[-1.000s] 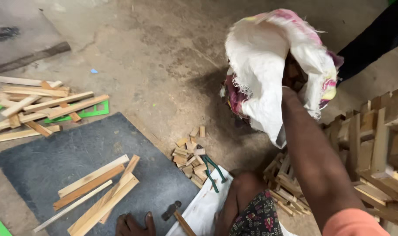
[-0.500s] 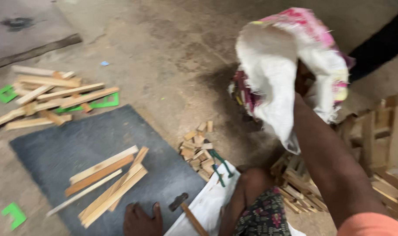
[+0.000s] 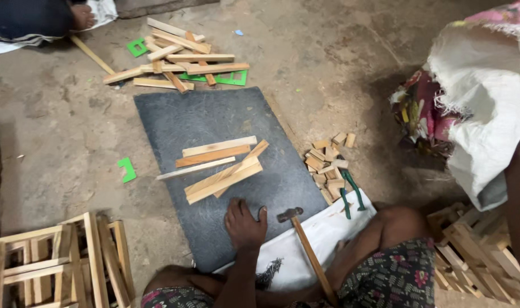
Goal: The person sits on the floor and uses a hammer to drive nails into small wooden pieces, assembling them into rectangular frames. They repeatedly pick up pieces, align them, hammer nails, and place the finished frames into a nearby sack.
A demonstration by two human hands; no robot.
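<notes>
View swung left vs earlier: white woven sack (image 3: 488, 108) now at far right edge, wooden frames (image 3: 54, 262) newly in view near left. Left hand (image 3: 244, 223) flat, fingers spread, on dark rough slab (image 3: 214, 122), just near flat wood strips (image 3: 220, 165). Right hand hidden in sack; grip can't tell. Hammer (image 3: 305, 245) lies right of left hand, on white sheet.

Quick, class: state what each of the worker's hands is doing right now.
Left hand: open, palm flat on the dark slab, holding nothing.
Right hand: hidden behind the white sack; cannot be told.
</notes>
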